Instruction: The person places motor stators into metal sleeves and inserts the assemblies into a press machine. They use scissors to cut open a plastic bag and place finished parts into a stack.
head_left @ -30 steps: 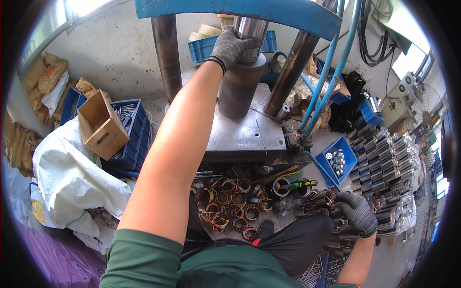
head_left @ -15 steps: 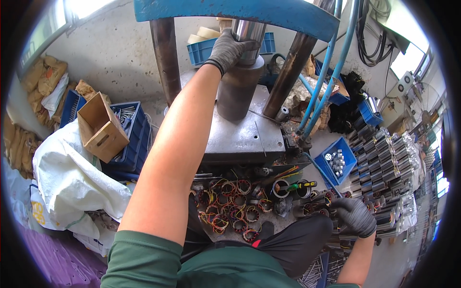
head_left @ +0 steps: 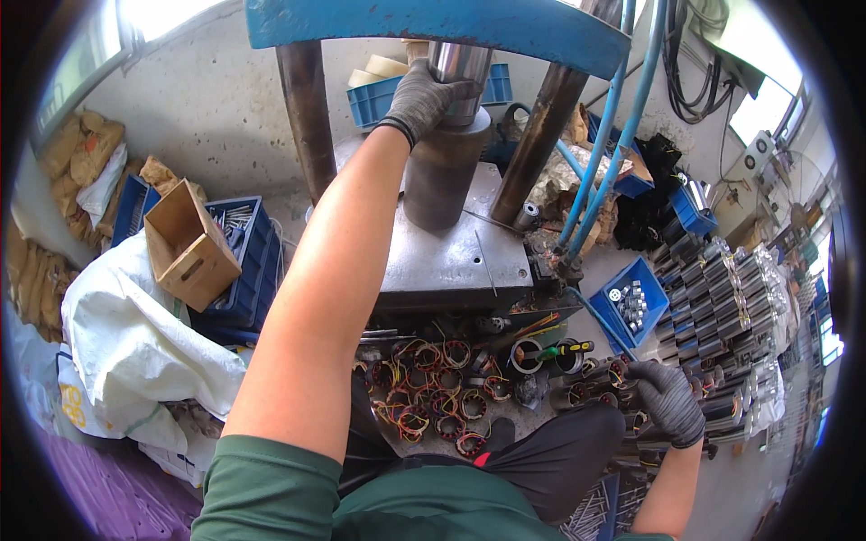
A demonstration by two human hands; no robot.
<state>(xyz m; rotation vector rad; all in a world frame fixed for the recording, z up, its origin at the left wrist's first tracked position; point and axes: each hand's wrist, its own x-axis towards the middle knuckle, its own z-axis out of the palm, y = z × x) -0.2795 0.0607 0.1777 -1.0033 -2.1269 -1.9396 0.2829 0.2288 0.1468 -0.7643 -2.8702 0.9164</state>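
My left hand (head_left: pixel 422 101), in a grey work glove, reaches up and grips a shiny metal cylinder (head_left: pixel 462 68). That cylinder stands upright on a dark, thicker cylindrical block (head_left: pixel 444 176), under the blue beam (head_left: pixel 442 25) of a press. The block rests on the press's flat metal table (head_left: pixel 433 257). Low on the right, beside my knee, my gloved right hand (head_left: pixel 669 404) is closed at the end of a thin blue rod (head_left: pixel 603 317) that slopes down from the press. Its fingertips are partly hidden.
Wire-wound rings (head_left: pixel 442 388) lie on the floor below the press. A screwdriver (head_left: pixel 566 350) sits by metal tubes. Stacked metal cylinders (head_left: pixel 731 307) and a blue bin (head_left: pixel 631 302) of small parts stand right. At left are a wooden box (head_left: pixel 191 248) and white sack (head_left: pixel 135 334).
The view has shifted slightly. My right hand and the rod's end sit a little higher; the left hand keeps its grip on the shiny cylinder.
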